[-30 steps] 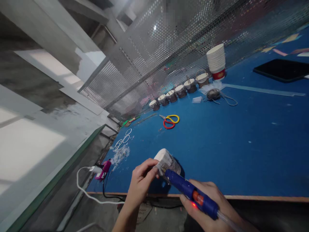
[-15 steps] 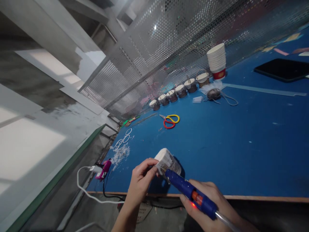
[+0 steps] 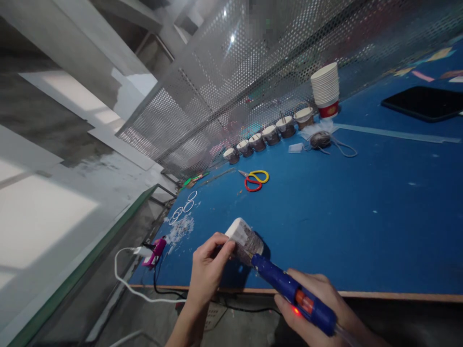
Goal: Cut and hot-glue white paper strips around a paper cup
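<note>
My left hand (image 3: pixel 211 260) pinches the near side of a paper cup (image 3: pixel 245 238) with thumb and fingers. White shows at one end of the cup, and a grey-brown wrap covers much of its side; it lies tilted above the blue tabletop near the front edge. My right hand (image 3: pixel 314 299) is closed around a blue hot glue gun (image 3: pixel 280 279), whose red light glows by the fingers. The gun's nozzle points at the wrapped side of the cup; whether it touches I cannot tell. A clear glue stick trails from the gun's back end.
Scissors (image 3: pixel 255 180) with red and yellow handles lie mid-table. Behind stand several wrapped cups (image 3: pixel 256 142), a stack of paper cups (image 3: pixel 324 89) and a ball of grey cord (image 3: pixel 320 140). White rings (image 3: pixel 188 206) and a pink power adapter (image 3: pixel 155 251) are on the left, a black tablet (image 3: pixel 423 103) far right.
The cup has turned and shifted slightly left in my left hand, showing more of its grey-brown wrap. My right hand and the glue gun have moved slightly right and down.
</note>
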The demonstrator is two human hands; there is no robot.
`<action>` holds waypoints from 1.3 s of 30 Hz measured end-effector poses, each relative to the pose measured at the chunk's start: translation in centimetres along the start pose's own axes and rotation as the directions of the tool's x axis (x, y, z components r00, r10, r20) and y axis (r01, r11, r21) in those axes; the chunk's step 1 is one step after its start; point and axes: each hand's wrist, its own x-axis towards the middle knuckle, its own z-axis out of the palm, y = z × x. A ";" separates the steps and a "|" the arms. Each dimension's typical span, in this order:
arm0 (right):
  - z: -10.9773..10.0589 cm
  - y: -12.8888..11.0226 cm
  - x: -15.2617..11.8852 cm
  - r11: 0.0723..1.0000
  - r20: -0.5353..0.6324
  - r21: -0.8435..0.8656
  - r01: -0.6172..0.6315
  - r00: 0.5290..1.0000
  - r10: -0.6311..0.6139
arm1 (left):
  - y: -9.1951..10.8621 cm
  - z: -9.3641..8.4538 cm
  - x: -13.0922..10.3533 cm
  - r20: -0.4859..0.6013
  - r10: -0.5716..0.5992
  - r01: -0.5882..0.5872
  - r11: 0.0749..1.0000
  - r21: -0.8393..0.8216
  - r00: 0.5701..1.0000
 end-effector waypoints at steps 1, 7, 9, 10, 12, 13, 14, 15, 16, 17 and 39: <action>0.0 0.1 0.0 1.000 0.001 0.004 -0.009 1.000 0.009 | -0.1 0.1 0.0 -0.007 0.056 -0.055 0.997 0.047 0.998; 0.0 0.5 -0.1 0.999 -0.031 0.019 -0.044 0.999 0.044 | -1.6 0.8 0.6 -0.007 0.369 -0.340 0.864 0.371 0.929; 0.1 0.5 -0.1 0.997 -0.054 0.021 -0.070 0.996 0.071 | -2.2 0.9 0.8 0.006 0.384 -0.352 0.841 0.412 0.923; 0.2 0.5 -0.1 0.997 -0.062 0.022 -0.073 0.995 0.074 | -2.4 0.9 0.9 0.008 0.386 -0.353 0.834 0.424 0.922; 0.2 0.7 -0.2 0.998 -0.074 0.025 -0.060 0.995 0.061 | -2.8 0.8 1.1 0.015 0.391 -0.356 0.823 0.443 0.920; 0.1 0.9 -0.2 0.998 -0.075 0.029 -0.051 0.996 0.053 | -2.9 0.8 1.2 0.020 0.390 -0.357 0.819 0.450 0.921; 0.1 1.1 -0.3 0.998 -0.071 0.036 -0.046 0.996 0.048 | -2.9 0.9 1.3 0.028 0.382 -0.352 0.816 0.458 0.924; 0.0 1.4 -0.3 0.998 -0.064 0.045 -0.046 0.997 0.049 | -2.9 0.9 1.3 0.038 0.367 -0.341 0.815 0.469 0.929; 0.0 1.6 -0.3 0.997 -0.059 0.053 -0.052 0.997 0.055 | -2.9 0.9 1.3 0.052 0.346 -0.327 0.813 0.483 0.937; -0.1 1.8 -0.4 0.997 -0.060 0.056 -0.061 0.996 0.064 | -2.8 0.9 1.4 0.069 0.327 -0.317 0.809 0.495 0.942; -0.3 2.2 -0.2 0.986 -0.251 -0.078 -0.148 0.960 0.125 | -2.6 2.2 2.3 0.083 0.212 -0.217 0.753 0.621 0.974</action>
